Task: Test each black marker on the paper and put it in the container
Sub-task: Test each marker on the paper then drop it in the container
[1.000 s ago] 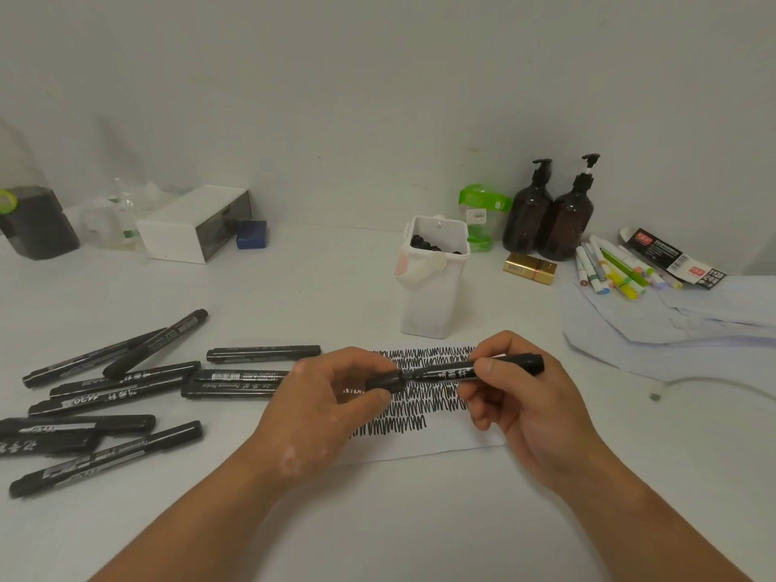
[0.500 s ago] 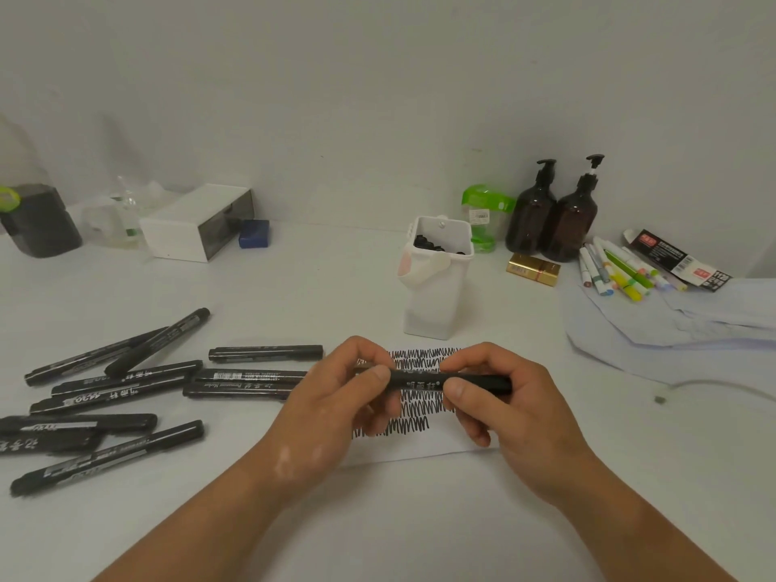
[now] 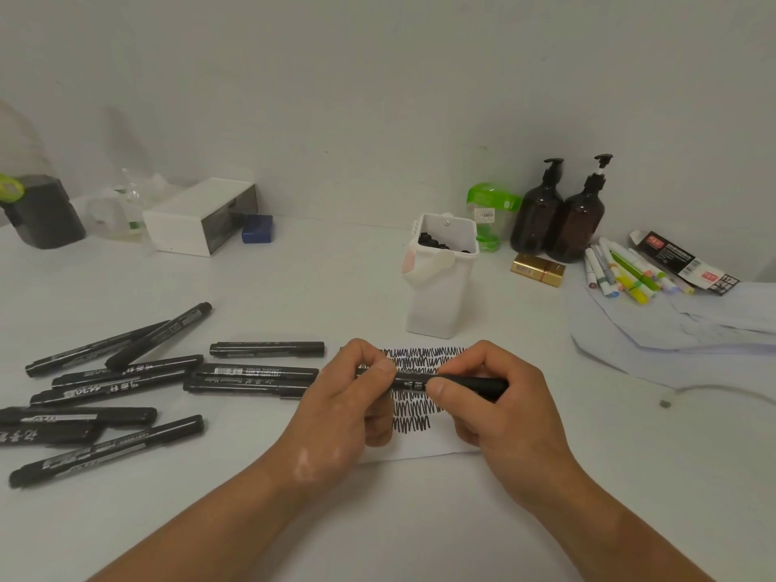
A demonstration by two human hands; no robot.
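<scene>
In the lower middle of the frame, both hands hold one black marker (image 3: 464,384) sideways, just above the paper (image 3: 424,449). The left hand (image 3: 348,409) pinches the marker's left end with its thumb and curled fingers. The right hand (image 3: 499,417) is wrapped round the marker's body, with the thumb on top. The marker has white writing on its side, but it is too small to read.

The paper lies flat on the white table (image 3: 378,518) and has rows of black squiggles (image 3: 413,407) on it.

The white container (image 3: 441,296) stands just behind the paper, near the middle of the frame. Black marker tops (image 3: 432,242) show inside it.

On the left side of the frame, many more black markers (image 3: 126,384) lie loose on the table. They have white print too. One seems to show numbers, but I cannot read them for sure.

At the upper right stand two brown pump bottles (image 3: 558,220) and a small gold box (image 3: 537,268). Beside them lie a bunch of colored pens (image 3: 625,273) and a black packet (image 3: 684,262) with a red label and tiny words. At the upper left sit a white box (image 3: 189,222) and a little blue box (image 3: 257,228).
</scene>
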